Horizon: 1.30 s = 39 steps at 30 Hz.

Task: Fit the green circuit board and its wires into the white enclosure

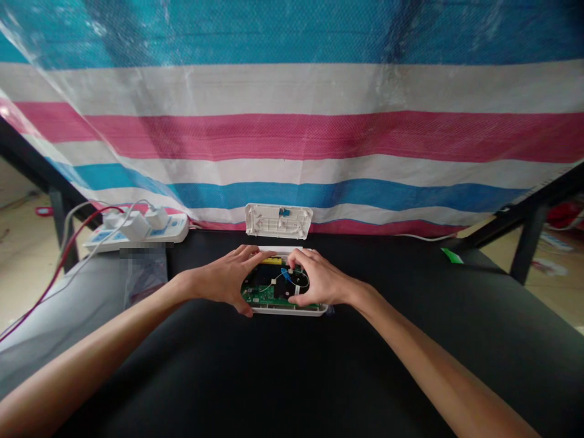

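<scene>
A white plastic casing point(292, 311) lies on the black table with a green circuit board point(267, 296) inside it. On the board are black parts, a yellow strip point(272, 261), a thin pale cable loop and a blue connector point(285, 275). My left hand point(228, 277) spans the casing's left end, thumb at the near edge and fingers at the far edge, and grips it. My right hand point(319, 278) is over the right end, its fingers curved apart around the cable loop; nothing is visibly held between them.
Behind the casing, a white cover point(278, 221) leans against the striped sheet point(292, 140). A power strip point(176, 229) with plugs and cables and a plastic bag point(145, 274) are at left. A green scrap point(451, 255) lies at right.
</scene>
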Tool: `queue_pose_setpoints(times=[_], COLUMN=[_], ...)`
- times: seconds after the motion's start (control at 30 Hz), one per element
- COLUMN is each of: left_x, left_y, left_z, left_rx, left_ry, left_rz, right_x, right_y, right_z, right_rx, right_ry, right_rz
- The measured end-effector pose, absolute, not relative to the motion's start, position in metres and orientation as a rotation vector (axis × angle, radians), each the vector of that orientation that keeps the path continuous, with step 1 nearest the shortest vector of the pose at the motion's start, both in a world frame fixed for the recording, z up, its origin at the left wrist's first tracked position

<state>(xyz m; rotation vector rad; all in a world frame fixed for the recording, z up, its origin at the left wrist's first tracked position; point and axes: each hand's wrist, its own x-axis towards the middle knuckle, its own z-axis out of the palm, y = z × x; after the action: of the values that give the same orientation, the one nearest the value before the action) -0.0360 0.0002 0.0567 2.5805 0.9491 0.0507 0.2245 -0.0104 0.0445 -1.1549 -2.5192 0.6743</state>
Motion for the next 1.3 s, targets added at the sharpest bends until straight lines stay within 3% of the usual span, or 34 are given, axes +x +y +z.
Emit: queue_pose_setpoints(times=[0.5,1.3], left_x=[-0.0391,-0.0381], left_y=[0.0033,0.0039], left_z=[0.0517,0.0529], left_rx=[2.596,2.574], left_ry=[0.887,0.916], left_rz=[0.127,0.108], right_x=[0.2216,0.2229], right_y=[-0.0112,-0.0089], right_z=[0.0449,0.0425], right_rx=[-1.187,-1.198], right_ry=[-2.56,-2.523], right_rz=[0.533,0.593])
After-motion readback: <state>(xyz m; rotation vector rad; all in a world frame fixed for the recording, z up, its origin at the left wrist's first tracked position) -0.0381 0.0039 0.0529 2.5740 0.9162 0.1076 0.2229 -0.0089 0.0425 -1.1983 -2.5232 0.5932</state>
